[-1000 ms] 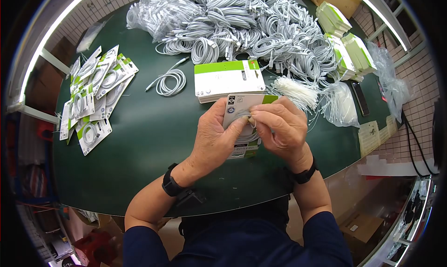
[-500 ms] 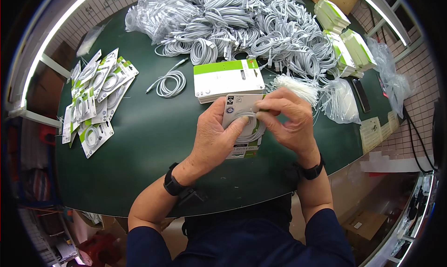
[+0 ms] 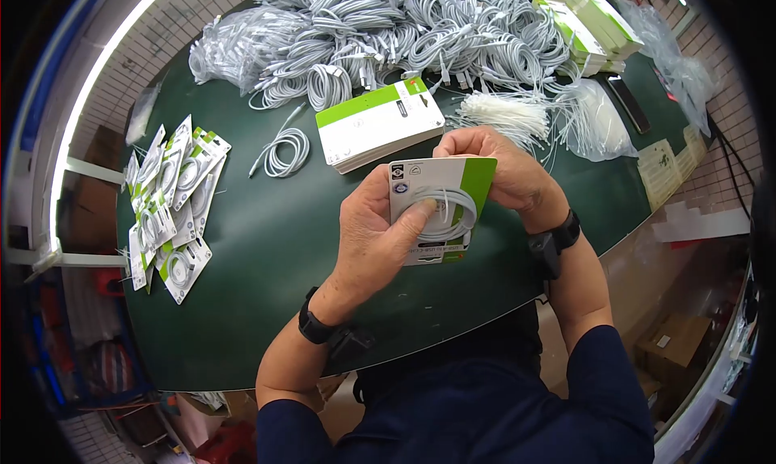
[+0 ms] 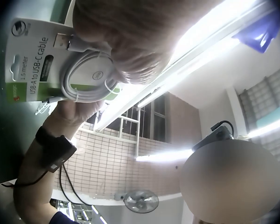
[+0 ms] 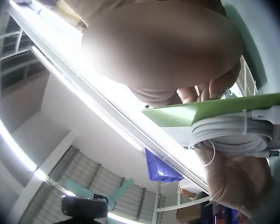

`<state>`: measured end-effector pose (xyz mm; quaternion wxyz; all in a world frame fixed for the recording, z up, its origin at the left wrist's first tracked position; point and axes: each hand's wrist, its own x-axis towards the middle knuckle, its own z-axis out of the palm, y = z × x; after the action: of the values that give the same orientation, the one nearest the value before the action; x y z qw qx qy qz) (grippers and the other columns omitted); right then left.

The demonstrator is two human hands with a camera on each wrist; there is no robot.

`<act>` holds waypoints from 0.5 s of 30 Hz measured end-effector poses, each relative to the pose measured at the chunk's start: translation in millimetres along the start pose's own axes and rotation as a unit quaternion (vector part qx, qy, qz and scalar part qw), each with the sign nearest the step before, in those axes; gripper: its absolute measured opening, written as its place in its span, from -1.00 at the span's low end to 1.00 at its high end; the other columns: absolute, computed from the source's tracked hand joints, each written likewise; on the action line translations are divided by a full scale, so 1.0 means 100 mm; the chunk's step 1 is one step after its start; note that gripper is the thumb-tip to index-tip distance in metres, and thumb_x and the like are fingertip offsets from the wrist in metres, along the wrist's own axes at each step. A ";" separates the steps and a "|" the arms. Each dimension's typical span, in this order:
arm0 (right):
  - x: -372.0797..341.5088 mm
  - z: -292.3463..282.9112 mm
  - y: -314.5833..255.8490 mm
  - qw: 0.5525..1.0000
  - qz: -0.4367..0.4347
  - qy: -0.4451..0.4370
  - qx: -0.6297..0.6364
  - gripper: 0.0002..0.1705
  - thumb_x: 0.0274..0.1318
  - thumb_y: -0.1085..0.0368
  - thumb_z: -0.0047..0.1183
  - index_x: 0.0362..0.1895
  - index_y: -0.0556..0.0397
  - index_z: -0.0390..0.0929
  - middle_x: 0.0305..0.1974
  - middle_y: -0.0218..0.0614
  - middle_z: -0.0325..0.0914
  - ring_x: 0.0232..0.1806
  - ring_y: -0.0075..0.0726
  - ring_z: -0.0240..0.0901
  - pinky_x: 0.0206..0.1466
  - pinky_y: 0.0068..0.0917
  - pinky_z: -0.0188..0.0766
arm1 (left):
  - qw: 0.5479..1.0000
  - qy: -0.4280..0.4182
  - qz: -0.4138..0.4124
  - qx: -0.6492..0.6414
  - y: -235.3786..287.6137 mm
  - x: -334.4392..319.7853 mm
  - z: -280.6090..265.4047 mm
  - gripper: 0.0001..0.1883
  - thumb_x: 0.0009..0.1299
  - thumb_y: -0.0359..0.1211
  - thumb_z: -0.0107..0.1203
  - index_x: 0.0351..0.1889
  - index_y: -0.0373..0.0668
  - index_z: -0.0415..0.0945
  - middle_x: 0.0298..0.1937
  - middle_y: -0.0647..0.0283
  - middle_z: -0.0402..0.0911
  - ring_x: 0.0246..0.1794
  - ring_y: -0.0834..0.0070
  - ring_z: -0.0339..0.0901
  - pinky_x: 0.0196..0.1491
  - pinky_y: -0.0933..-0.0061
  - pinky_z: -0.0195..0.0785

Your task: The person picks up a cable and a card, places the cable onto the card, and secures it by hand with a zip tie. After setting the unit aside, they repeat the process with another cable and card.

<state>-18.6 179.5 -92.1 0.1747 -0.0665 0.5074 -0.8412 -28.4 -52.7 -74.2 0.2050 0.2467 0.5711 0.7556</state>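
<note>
My left hand (image 3: 372, 238) grips a white and green packaging card (image 3: 412, 173), its thumb pressing on the front. A coiled grey-white USB cable (image 3: 470, 213) lies against the card's face. In the left wrist view the card (image 4: 32, 70) reads USB-A to USB-C cable, and a thin white tie (image 4: 111, 87) loops at the coil. Around the card's upper right edge is my right hand (image 3: 513, 173), its fingers bent behind the card and mostly hidden. The right wrist view shows those fingers (image 5: 203, 91) close behind the green edge; I cannot tell what they hold.
A stack of flat cards (image 3: 380, 128) lies just beyond my hands, beside a loose coiled cable (image 3: 283, 153). Finished-looking carded cables (image 3: 174, 197) pile at the left. At the back is a large heap of cables (image 3: 388, 35); white ties (image 3: 505, 116) and a phone (image 3: 629, 104) lie right.
My right hand has moved from the front of the coil to behind the card's upper right edge. The coil and green band are now more exposed. The head view has shifted and turned slightly.
</note>
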 end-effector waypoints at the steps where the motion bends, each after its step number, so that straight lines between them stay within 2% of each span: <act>1: 0.01 0.00 0.01 1.000 -0.003 -0.006 0.001 -0.73 0.31 0.19 0.34 -0.20 0.12 0.59 -0.25 -0.41 0.67 -0.26 -0.62 0.60 -0.16 -0.65 0.57 | 1.000 0.002 -0.005 -0.003 0.01 0.00 0.01 -0.73 0.47 -0.59 0.19 0.11 -0.37 0.50 0.01 0.15 0.71 -0.01 0.53 0.66 0.10 0.43 0.57; 3: 0.03 -0.01 0.05 1.000 -0.003 -0.011 0.014 -0.67 0.20 0.17 0.44 -0.20 0.12 0.60 -0.25 -0.43 0.67 -0.27 -0.63 0.60 -0.17 -0.67 0.56 | 1.000 -0.002 -0.007 0.006 0.02 -0.01 0.02 -0.74 0.47 -0.60 0.19 0.10 -0.37 0.50 0.01 0.14 0.71 0.00 0.53 0.66 0.11 0.43 0.56; 7: 0.06 -0.01 0.09 0.999 -0.003 -0.037 0.012 -0.61 0.17 0.10 0.46 -0.19 0.13 0.61 -0.24 -0.43 0.68 -0.27 -0.64 0.60 -0.17 -0.67 0.56 | 1.000 -0.009 -0.002 0.023 0.03 -0.02 0.03 -0.74 0.47 -0.61 0.17 0.10 -0.38 0.49 0.00 0.13 0.71 0.00 0.53 0.66 0.12 0.44 0.56; 11: 0.05 0.03 0.09 1.000 -0.010 -0.030 0.000 -0.63 0.19 0.09 0.43 -0.20 0.11 0.61 -0.26 -0.46 0.68 -0.27 -0.66 0.58 -0.16 -0.68 0.55 | 1.000 -0.004 0.000 0.016 0.02 -0.03 0.05 -0.73 0.48 -0.62 0.17 0.11 -0.39 0.47 0.00 0.13 0.71 0.00 0.54 0.66 0.12 0.44 0.55; 15: 0.05 -0.03 0.11 0.998 -0.019 -0.058 0.000 -0.65 0.21 0.10 0.42 -0.22 0.10 0.61 -0.28 -0.48 0.66 -0.28 -0.68 0.57 -0.17 -0.69 0.53 | 1.000 -0.002 0.007 0.019 0.02 -0.03 0.07 -0.72 0.48 -0.62 0.16 0.12 -0.39 0.47 0.00 0.13 0.71 0.00 0.55 0.66 0.13 0.45 0.54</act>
<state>-21.6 175.7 -103.3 0.1875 -0.1252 0.4953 -0.8390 -21.7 -50.1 -71.5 0.1964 0.2562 0.5828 0.7457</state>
